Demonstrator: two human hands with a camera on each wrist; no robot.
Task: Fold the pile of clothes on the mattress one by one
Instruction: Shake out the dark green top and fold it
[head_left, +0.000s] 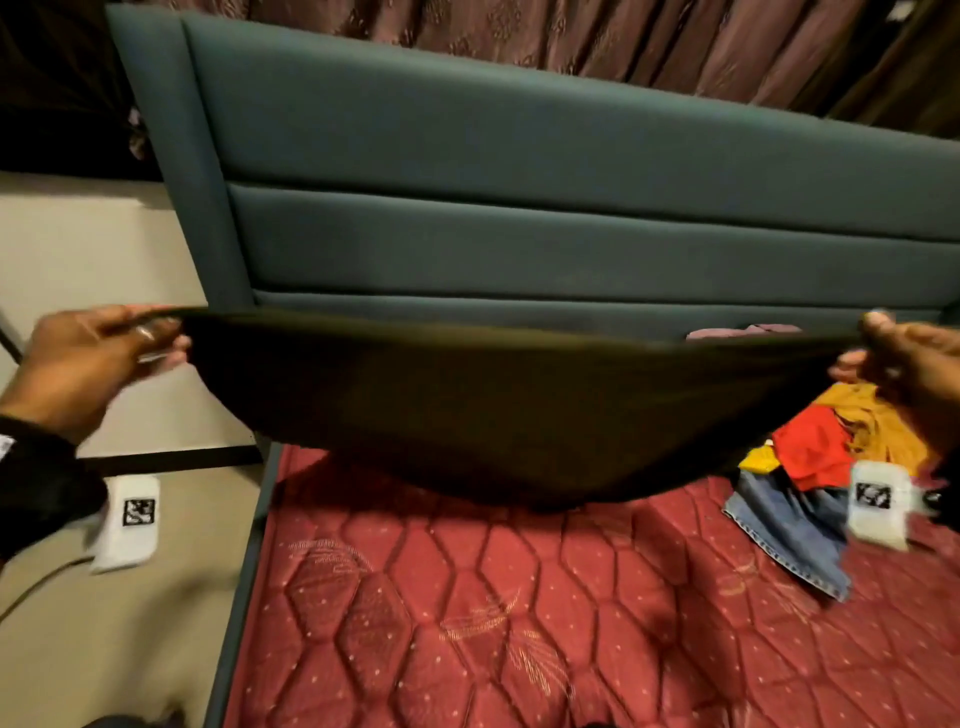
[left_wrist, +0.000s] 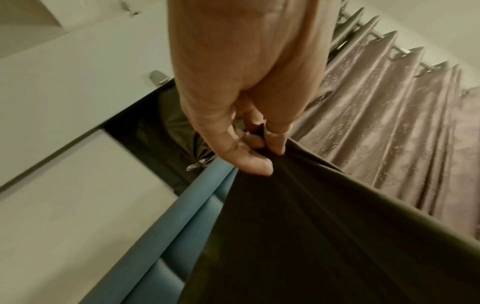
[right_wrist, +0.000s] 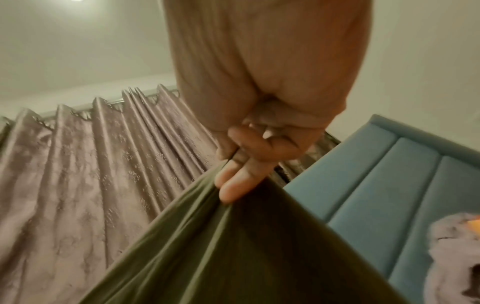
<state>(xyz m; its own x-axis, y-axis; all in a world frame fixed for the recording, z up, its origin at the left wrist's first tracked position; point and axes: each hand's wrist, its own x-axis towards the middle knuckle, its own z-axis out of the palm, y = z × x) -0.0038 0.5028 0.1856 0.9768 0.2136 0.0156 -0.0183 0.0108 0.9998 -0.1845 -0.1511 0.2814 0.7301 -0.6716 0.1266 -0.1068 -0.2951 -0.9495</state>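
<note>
A dark olive garment (head_left: 493, 410) hangs stretched between my two hands above the red quilted mattress (head_left: 467, 623), its lower edge sagging close to the mattress. My left hand (head_left: 156, 338) pinches its left corner, thumb and fingers curled into the cloth (left_wrist: 311, 236), as the left wrist view shows (left_wrist: 259, 156). At the far right my right hand (head_left: 872, 348) grips the other corner, the fingers (right_wrist: 233, 185) bunching the fabric (right_wrist: 233, 257). The pile of clothes (head_left: 815, 457) lies on the mattress at the right: red, mustard, yellow and denim pieces.
A teal padded headboard (head_left: 519, 171) stands behind the garment, with a patterned curtain (head_left: 571, 31) above it. Pale floor (head_left: 93, 312) lies left of the bed frame. A pinkish item (head_left: 743, 330) peeks over the garment near the headboard.
</note>
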